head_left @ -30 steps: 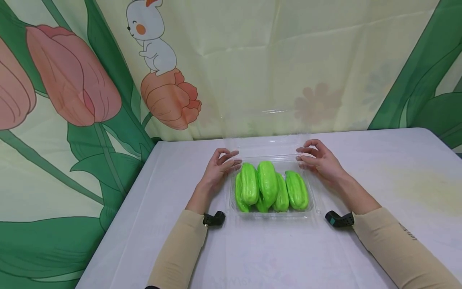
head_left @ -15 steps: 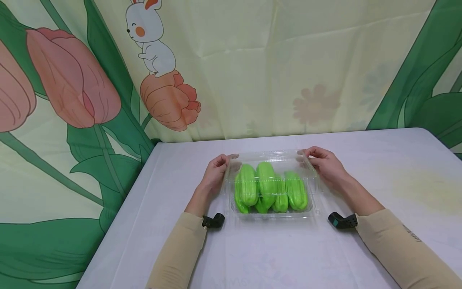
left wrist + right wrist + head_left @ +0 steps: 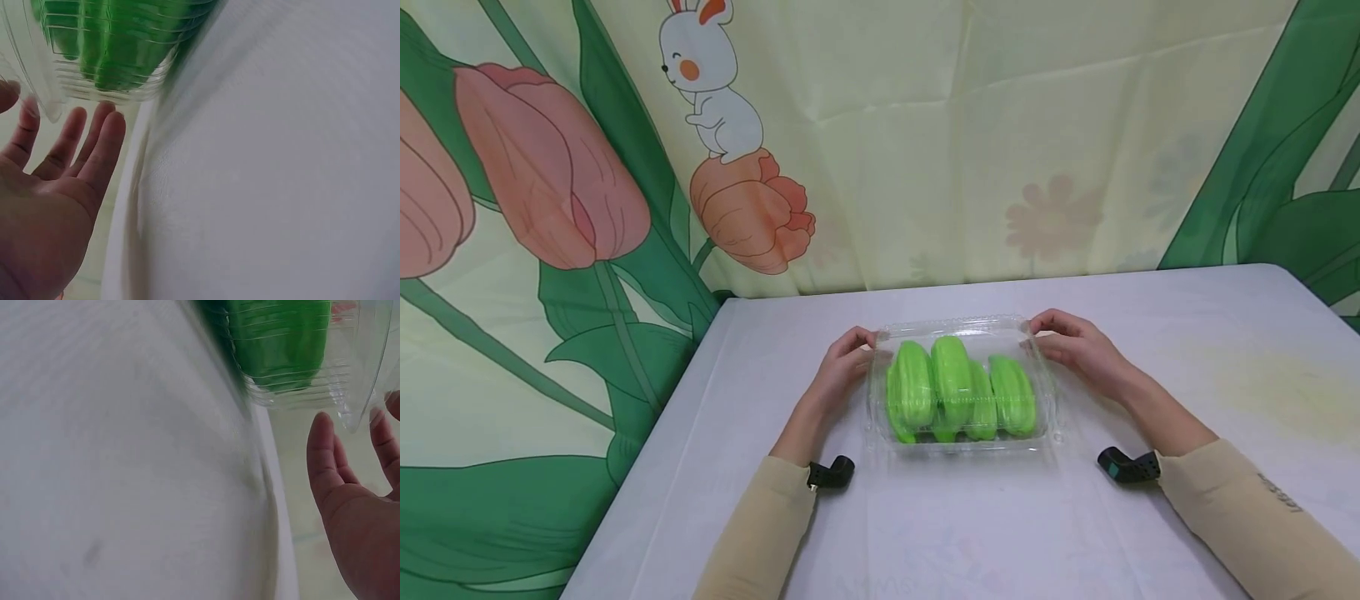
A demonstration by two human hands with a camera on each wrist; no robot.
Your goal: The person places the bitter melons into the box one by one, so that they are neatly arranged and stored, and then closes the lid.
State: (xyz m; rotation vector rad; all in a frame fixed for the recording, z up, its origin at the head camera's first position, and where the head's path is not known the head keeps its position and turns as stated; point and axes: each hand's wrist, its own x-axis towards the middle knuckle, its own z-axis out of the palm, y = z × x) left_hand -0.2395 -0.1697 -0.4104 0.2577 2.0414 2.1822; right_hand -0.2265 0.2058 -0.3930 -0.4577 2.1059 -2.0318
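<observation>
On white cloth, hands flank ribbed clear clamshell (image 3: 964,329) of glossy green gourds (image 3: 958,387).

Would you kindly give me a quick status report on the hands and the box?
Left hand and right hand open at clear box far corners. Lid down over green vegetables. Nothing in the way.
</observation>
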